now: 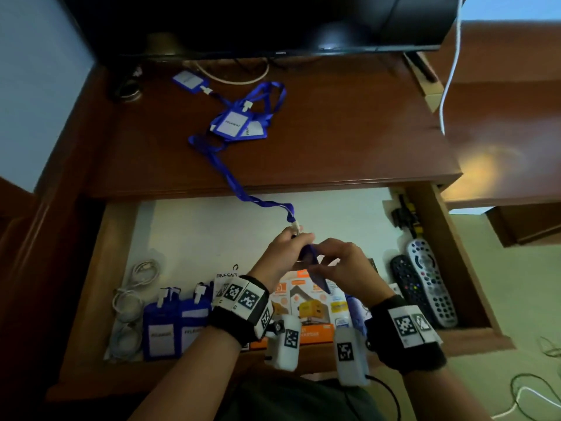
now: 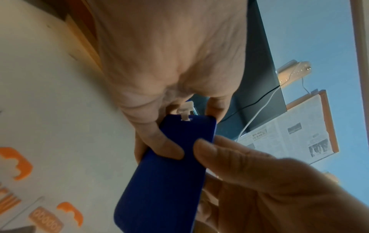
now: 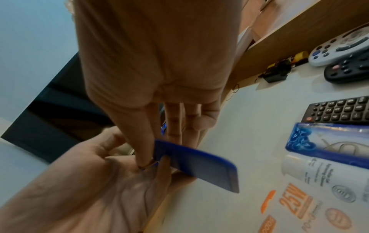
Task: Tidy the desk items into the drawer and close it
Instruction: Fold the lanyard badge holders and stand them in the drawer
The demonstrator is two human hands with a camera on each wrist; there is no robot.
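Note:
Both hands hold a blue badge holder (image 1: pixel 314 264) over the open drawer (image 1: pixel 455 256). My left hand (image 1: pixel 299 240) pinches its top end by the white clip (image 2: pixel 185 110), thumb (image 2: pixel 165 145) on the blue face (image 2: pixel 169 173). My right hand (image 1: pixel 323 262) pinches the holder's edge (image 3: pixel 199 164) from the right, thumb (image 2: pixel 209 151) on the front. Its blue lanyard (image 1: pixel 230 177) trails up over the desk edge to more badge holders (image 1: pixel 233 124) on the desktop. Another badge (image 1: pixel 189 79) lies further back. Two blue badge holders (image 1: pixel 173 329) lie in the drawer's front left.
In the drawer: coiled white cables (image 1: pixel 133 299) at left, an orange charger box (image 1: pixel 306 308) under my hands, remotes (image 1: pixel 425 278) at right, a blue-and-white packet (image 3: pixel 329 141). A dark monitor (image 1: pixel 273 22) stands at the desk's back. A white cable (image 1: pixel 452 71) hangs at right.

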